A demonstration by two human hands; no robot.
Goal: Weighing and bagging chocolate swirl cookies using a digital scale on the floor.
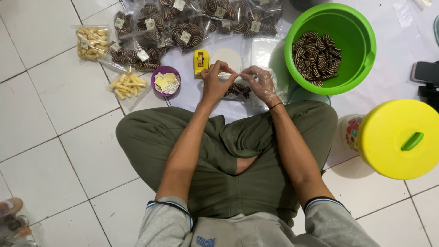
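A person sits cross-legged on a floor (55, 114) of large white tiles with dark grout lines, seen from above. They wear olive green trousers and a grey top with the sleeves pushed up.

Both hands meet just above the knees, in the upper middle of the frame. The left hand (214, 83) is bare; its fingers pinch the top edge of a small clear plastic bag (236, 89). The right hand (260, 83), in a thin clear glove, pinches the same edge from the other side. So each grip is clenched on the bag, which holds a few brown-and-cream striped cookies and hangs between the hands just over a white sheet (388, 68) spread on the floor.

Just beyond the left hand lies a small yellow tape dispenser (200, 61) beside a round white disc (227, 56). To its left stands a small purple bowl (166, 81) holding pale yellow paper slips.

Across the top of the frame lies a cluster of sealed bags of striped cookies (183, 27). At the upper left are two bags of pale stick-shaped snacks (93, 43), one of them nearer the purple bowl.

To the right of the hands stands a bright green bucket (330, 48), open, with loose striped cookies at its bottom. At the lower right of it is a yellow round lid (400, 138) with a green handle, sitting on a container with a floral pattern.

A dark device (426, 73) shows at the right edge.
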